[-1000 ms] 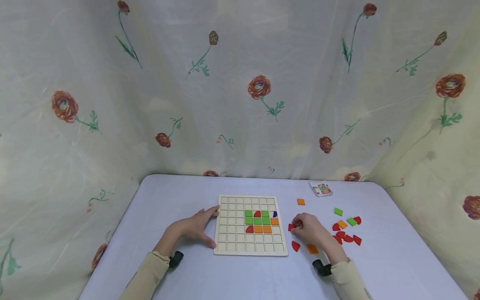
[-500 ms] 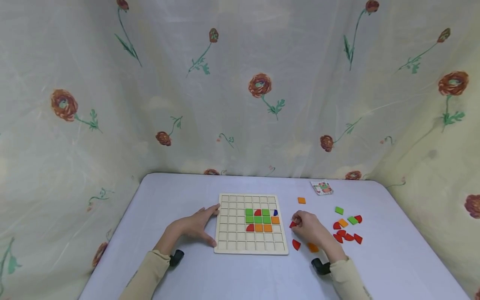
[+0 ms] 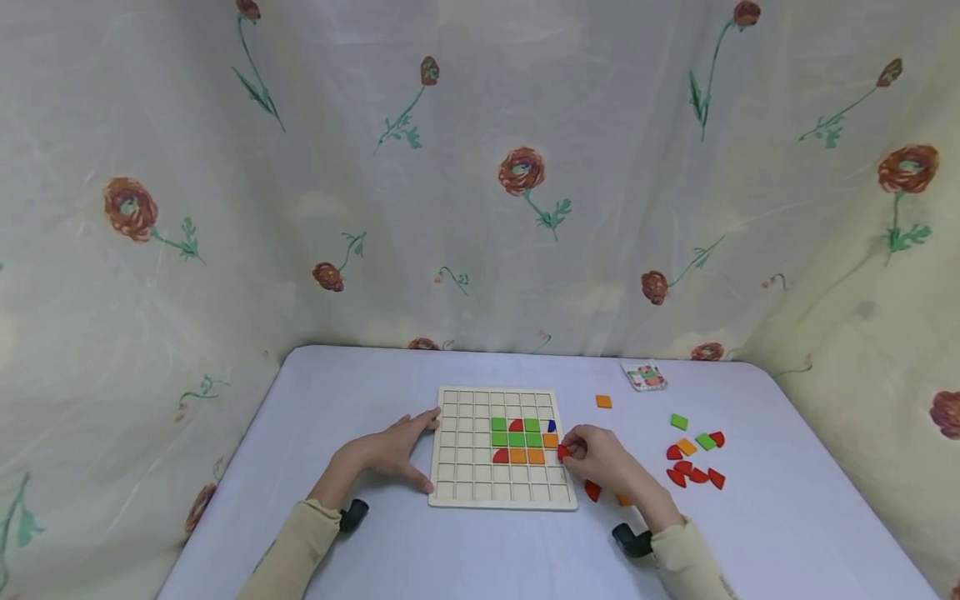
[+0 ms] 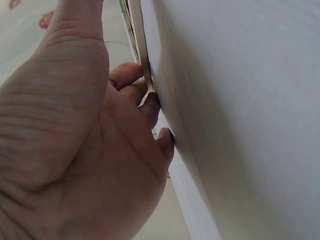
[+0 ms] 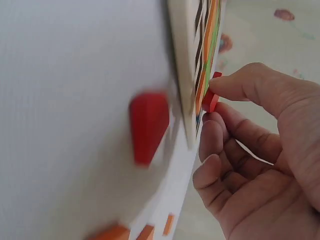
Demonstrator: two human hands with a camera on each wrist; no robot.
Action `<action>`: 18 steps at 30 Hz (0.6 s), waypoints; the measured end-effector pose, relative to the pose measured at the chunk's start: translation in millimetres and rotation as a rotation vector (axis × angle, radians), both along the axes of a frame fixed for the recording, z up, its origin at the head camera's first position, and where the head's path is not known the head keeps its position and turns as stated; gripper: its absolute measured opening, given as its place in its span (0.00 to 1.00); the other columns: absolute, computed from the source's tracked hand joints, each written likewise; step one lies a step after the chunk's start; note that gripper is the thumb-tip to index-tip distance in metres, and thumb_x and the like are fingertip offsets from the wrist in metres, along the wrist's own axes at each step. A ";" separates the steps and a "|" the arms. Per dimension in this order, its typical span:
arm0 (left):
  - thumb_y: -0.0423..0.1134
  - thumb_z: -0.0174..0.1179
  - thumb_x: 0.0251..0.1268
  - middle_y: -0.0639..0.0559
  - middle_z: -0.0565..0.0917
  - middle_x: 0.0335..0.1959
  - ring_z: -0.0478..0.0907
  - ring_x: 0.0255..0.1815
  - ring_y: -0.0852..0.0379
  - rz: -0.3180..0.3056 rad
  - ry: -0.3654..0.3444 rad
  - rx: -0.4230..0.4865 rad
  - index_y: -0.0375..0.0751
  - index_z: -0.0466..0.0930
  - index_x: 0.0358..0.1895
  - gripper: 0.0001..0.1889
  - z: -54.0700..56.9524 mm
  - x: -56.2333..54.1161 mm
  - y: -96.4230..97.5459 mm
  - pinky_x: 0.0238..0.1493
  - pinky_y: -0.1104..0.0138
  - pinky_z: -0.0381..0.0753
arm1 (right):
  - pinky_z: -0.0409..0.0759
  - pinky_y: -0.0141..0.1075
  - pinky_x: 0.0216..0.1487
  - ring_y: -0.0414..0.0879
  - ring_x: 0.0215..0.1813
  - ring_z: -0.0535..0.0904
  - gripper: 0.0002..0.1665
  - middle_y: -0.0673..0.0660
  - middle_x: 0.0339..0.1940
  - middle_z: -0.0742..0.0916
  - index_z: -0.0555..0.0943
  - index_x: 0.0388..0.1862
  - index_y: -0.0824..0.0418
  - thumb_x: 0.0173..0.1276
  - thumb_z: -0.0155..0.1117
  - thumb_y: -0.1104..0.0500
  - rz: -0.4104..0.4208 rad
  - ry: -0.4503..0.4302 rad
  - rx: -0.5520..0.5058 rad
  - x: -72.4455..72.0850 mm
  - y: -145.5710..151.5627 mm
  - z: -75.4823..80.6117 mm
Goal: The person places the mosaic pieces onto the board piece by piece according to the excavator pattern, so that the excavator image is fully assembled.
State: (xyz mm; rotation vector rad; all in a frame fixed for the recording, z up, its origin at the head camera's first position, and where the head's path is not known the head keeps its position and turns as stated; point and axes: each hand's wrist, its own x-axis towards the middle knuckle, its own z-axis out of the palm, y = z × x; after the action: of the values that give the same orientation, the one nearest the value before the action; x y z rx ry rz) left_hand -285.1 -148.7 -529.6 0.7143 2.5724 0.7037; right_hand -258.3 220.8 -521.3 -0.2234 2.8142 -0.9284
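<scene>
A pale board [image 3: 462, 467] with a grid of square cells lies mid-table, and colored tiles fill several cells at its center right. With thumb and fingers spread apart, my left hand [image 3: 392, 452] touches the board's left edge; the left wrist view shows its fingertips against that edge. My right hand [image 3: 600, 457] pinches a small red tile [image 5: 211, 101] between thumb and forefinger over the board's right edge. Part of that tile is hidden by the fingers. Another red tile [image 3: 592, 491], rounded on one side, lies just below this hand, near an orange tile [image 3: 624, 500] partly covered by the wrist.
Loose red, green and orange tiles, among them a green tile [image 3: 679, 422], lie scattered to the right. A lone orange tile [image 3: 603, 402] sits beyond the board's right edge. Toward the back lies a patterned card [image 3: 643, 376]. A flowered curtain [image 3: 480, 208] surrounds the table.
My right hand has moved left with the red tile, from the table beside the board to above its right edge. The left hand has stayed at the board's left edge.
</scene>
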 end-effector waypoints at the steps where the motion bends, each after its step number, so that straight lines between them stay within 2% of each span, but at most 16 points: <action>1: 0.63 0.77 0.34 0.54 0.63 0.74 0.47 0.79 0.49 0.002 -0.002 0.000 0.43 0.40 0.78 0.69 0.3 0.3 -0.1 0.81 0.52 0.40 | 0.79 0.28 0.34 0.42 0.34 0.74 0.11 0.49 0.31 0.82 0.81 0.40 0.57 0.58 0.71 0.61 0.012 -0.004 -0.009 1.0 -3.0 0.2; 7: 0.62 0.77 0.34 0.54 0.64 0.74 0.47 0.79 0.49 0.004 -0.010 0.004 0.42 0.39 0.78 0.69 0.0 0.6 -0.2 0.81 0.52 0.39 | 0.77 0.30 0.32 0.42 0.33 0.74 0.09 0.48 0.31 0.81 0.82 0.39 0.57 0.60 0.70 0.62 0.034 -0.035 -0.052 6.5 -12.5 -1.0; 18: 0.64 0.76 0.34 0.54 0.64 0.74 0.47 0.79 0.51 -0.003 0.011 -0.015 0.41 0.40 0.78 0.70 -2.2 -1.8 0.4 0.81 0.53 0.40 | 0.75 0.29 0.32 0.43 0.34 0.73 0.08 0.49 0.33 0.81 0.82 0.39 0.56 0.61 0.69 0.64 0.035 0.010 -0.049 2.9 -15.0 -4.3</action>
State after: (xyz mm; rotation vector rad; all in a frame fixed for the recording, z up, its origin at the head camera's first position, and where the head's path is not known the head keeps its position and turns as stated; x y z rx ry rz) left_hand -286.9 -148.3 -531.8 0.7188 2.5838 0.6810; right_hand -255.4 205.9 -525.6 -0.2834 2.7901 -0.9918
